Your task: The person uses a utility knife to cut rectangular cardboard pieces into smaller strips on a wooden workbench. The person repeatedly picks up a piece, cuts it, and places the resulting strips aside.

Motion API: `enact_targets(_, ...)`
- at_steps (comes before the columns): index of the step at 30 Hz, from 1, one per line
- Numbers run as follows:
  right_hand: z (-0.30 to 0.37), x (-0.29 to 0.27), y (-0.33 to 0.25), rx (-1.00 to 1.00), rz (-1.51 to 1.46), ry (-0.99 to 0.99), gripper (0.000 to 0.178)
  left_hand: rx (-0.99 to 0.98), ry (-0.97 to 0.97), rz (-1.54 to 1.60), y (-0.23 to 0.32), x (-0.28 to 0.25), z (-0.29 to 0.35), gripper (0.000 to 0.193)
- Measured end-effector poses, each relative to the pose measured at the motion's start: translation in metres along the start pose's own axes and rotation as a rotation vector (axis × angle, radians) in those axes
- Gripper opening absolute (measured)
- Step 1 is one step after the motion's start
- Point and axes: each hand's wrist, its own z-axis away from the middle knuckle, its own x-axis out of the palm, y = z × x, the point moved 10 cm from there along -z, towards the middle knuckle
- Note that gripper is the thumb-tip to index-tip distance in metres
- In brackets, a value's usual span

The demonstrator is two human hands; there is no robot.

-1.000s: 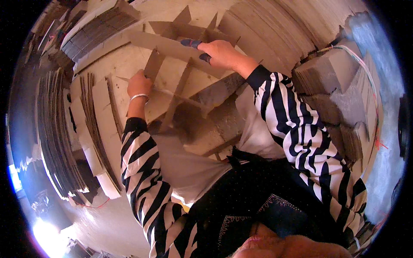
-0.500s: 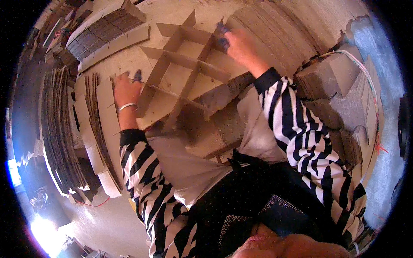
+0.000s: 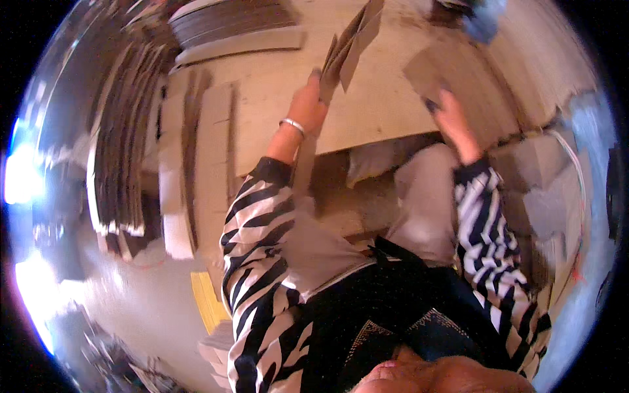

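My left hand (image 3: 306, 110), with a white bracelet at the wrist, is closed round a cardboard divider (image 3: 354, 52) folded into a narrow bundle. The divider slants up and away over the table, and a strip of it hangs below the hand. To the right, my right hand (image 3: 457, 123) reaches the near left edge of a stack of flat cardboard pieces (image 3: 481, 82). Its fingers look apart, with dark covers on the tips, and nothing is plainly gripped in them; motion blurs it a little.
The wooden table (image 3: 262, 114) spans the middle. Slotted cardboard strips (image 3: 216, 141) and a tall row of cardboard (image 3: 124, 144) stand at the left. Another cardboard stack (image 3: 236, 23) lies at the far left. Blue sheeting (image 3: 586, 150) edges the right.
The open cardboard grid between my hands has been folded narrow and is now in my left hand alone. My right hand has let go and moved right and nearer, to the stack.
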Motion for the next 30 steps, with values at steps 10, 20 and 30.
enact_targets(10,0.067,-0.059,0.083,-0.203,0.682,0.376,0.036,-0.06,0.607,-1.153,-0.059,-0.269,0.123,0.048)
enact_targets(20,-0.007,-0.029,-0.072,-0.231,0.26,0.191,0.03,-0.336,0.328,-0.894,-0.188,-0.196,0.195,0.036)
enact_targets(30,0.026,0.097,-0.125,-0.311,0.506,-0.376,0.022,-0.565,0.307,-1.064,-0.213,-0.102,0.121,0.026)
